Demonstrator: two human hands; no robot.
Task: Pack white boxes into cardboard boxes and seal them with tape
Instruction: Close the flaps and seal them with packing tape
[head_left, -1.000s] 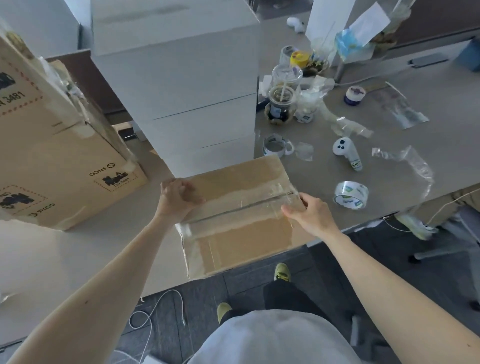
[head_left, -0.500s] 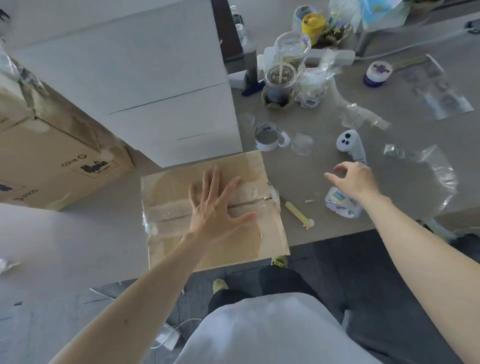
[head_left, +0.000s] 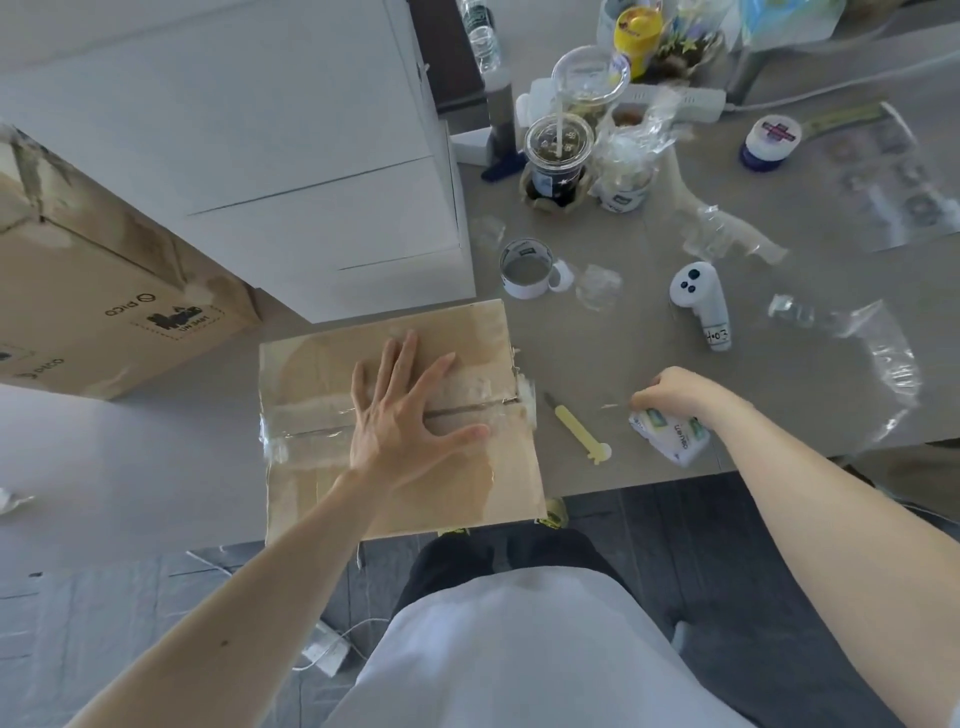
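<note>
On the table (head_left: 130, 457) I read the white boxes (head_left: 291, 156) stacked at the far side, just behind 1 taped cardboard box (head_left: 457, 499) at the near edge. My left hand (head_left: 400, 426) lies flat, fingers spread, on its seam. My right hand (head_left: 675, 395) curls around 1 tape roll (head_left: 675, 441) beside the box.

Grey desk (head_left: 623, 353). Small cardboard box (head_left: 467, 483) at 6 o'clock edge; yellow cutter (head_left: 579, 428) just beside. White boxes (head_left: 291, 156) 11 o'clock, large carton (head_left: 104, 291) 9, drink cups (head_left: 558, 156) 1, controller (head_left: 702, 306) 3.
</note>
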